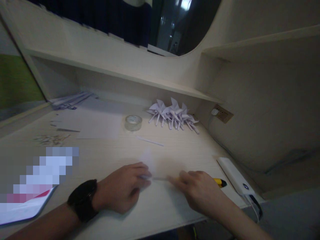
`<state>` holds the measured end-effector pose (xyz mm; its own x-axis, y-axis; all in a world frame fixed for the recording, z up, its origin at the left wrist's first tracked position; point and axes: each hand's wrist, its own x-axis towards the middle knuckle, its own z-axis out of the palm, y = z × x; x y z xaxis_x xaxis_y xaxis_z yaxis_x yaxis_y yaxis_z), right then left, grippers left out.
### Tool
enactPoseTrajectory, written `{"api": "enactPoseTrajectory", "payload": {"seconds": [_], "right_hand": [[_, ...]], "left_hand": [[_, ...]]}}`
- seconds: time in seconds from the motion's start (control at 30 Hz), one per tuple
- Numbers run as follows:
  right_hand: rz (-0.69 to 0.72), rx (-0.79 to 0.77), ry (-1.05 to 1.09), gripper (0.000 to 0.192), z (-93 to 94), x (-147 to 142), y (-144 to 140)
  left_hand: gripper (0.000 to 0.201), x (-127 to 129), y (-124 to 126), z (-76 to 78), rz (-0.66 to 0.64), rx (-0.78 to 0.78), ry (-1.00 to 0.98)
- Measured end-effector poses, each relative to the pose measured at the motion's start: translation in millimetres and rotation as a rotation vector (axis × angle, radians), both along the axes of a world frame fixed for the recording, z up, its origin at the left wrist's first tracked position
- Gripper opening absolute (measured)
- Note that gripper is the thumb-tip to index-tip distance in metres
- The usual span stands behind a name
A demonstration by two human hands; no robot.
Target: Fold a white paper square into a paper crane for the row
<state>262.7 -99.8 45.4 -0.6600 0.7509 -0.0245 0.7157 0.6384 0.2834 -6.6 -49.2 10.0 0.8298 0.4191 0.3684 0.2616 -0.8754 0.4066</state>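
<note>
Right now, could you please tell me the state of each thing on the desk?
Left hand: fingers pinching white paper.
Right hand: fingers pressing the paper flat.
Tape roll: lying flat, untouched.
Paper pinwheels: folded, piled together.
Power bank: cable plugged in.

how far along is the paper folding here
Done: a cluster of folded paper pinwheels lies at the back of the desk, beside a tape roll. In hand: the left hand and right hand press a blurred white paper piece flat; its shape cannot be made out. Left: plain sheets and a loose paper strip lie unused behind the hands.
</note>
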Motion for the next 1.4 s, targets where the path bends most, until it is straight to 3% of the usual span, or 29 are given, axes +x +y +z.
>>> {"api": "enactPoseTrajectory", "payload": {"seconds": [0.73, 1.1, 1.4], "right_hand": [[-0.004, -0.002, -0.02, 0.053, 1.7, -2.2, -1.8], [0.007, 0.001, -0.038, 0.036, 10.1, -15.1, -6.9], [0.007, -0.013, -0.049, 0.038, 8.2, -14.0, -9.0]], "left_hand": [[0.028, 0.5, -1.5, 4.3, 0.028, 0.015, 0.048], [0.034, 2.4, -4.6, 1.6, 0.033, 0.035, 0.06], [0.034, -2.3, -8.1, 3.5, 0.067, 0.104, 0.028]]}}
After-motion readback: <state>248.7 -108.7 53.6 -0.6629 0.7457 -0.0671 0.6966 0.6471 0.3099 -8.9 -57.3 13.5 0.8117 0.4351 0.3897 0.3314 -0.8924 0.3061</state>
